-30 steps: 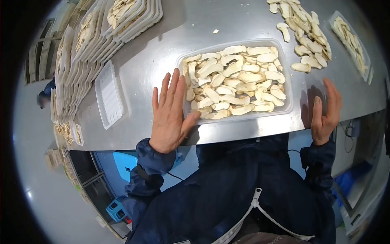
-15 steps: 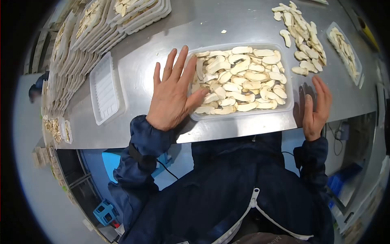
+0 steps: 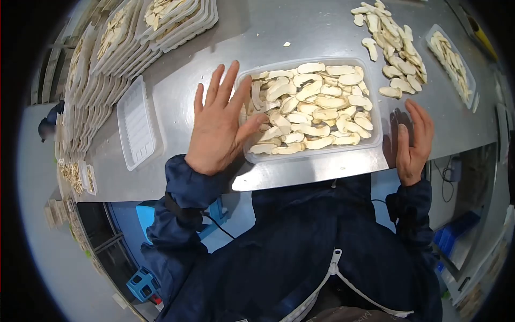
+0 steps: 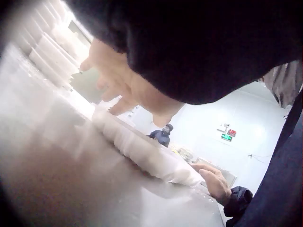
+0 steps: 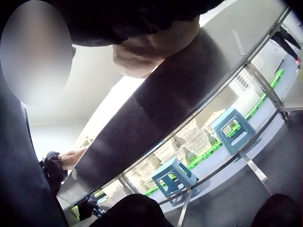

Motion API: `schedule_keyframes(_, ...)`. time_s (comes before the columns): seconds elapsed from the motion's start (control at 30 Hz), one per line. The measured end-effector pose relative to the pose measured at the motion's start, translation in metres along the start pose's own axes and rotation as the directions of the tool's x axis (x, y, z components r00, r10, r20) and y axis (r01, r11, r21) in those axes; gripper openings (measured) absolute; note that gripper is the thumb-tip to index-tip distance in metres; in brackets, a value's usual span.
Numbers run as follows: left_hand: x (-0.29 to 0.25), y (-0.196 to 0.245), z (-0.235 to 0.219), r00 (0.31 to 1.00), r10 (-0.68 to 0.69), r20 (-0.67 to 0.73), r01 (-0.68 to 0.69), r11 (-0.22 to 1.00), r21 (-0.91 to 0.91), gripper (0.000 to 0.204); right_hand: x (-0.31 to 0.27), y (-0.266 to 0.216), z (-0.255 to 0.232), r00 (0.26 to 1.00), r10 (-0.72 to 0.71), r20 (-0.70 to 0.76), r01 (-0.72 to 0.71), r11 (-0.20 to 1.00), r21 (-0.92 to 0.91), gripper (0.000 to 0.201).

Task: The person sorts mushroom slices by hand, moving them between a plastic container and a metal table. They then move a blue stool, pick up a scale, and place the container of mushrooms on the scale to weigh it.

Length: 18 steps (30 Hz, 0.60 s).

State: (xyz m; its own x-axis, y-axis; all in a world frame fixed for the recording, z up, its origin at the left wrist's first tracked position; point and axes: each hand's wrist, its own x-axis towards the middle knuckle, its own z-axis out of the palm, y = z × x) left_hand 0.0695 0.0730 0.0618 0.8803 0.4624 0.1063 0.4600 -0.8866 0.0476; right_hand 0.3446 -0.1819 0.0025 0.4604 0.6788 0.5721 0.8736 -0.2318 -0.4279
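A clear plastic tray (image 3: pixel 314 155) lies near the table's front edge, its floor covered by overlapping pale mushroom slices (image 3: pixel 311 130). My left hand (image 3: pixel 217 129) is palm down with fingers spread, at the tray's left rim; its thumb and index fingertip overlap the leftmost slices. In the left wrist view that hand (image 4: pixel 125 80) appears above the tray's side (image 4: pixel 142 153). Just right of the tray, my right hand (image 3: pixel 416 144) is turned on its side, thumb toward the tray, fingers extended and holding nothing. The right wrist view shows only part of this hand (image 5: pixel 154 49), near the table edge.
Loose mushroom slices (image 3: pixel 399 48) lie in a pile at the back right, beside a narrow filled tray (image 3: pixel 472 86). An unfilled white tray (image 3: pixel 137 126) lies at the left, next to tall stacks of filled trays (image 3: pixel 99 91). Blue stools (image 5: pixel 234 130) stand below.
My left hand has moved forward along the tray's left side and its fingers have spread wider apart. My right hand stays beside the tray's right edge. The head view has shifted slightly.
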Motion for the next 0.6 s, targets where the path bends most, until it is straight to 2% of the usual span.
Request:
schedule_keyframes(0.2, 0.007, -0.003, 0.000, 0.996, 0.033, 0.088, -0.039, 0.997, 0.063, 0.069, 0.001, 0.000, 0.000, 1.000, -0.004, -0.009, 0.004, 1.000, 0.016, 0.039)
schedule_keyframes(0.23, 0.007, -0.003, 0.002, 0.997, 0.056, 0.049, -0.058, 0.997, 0.043, 0.070, 0.001, 0.000, 0.000, 1.000, 0.002, -0.009, -0.002, 1.000, 0.014, 0.039)
schedule_keyframes(0.6, 0.005, -0.001, 0.007, 0.999, 0.026, 0.044, -0.028, 0.998, 0.049, 0.073, 0.000, 0.001, 0.001, 1.000, -0.004, -0.013, 0.005, 1.000, 0.015, 0.039)
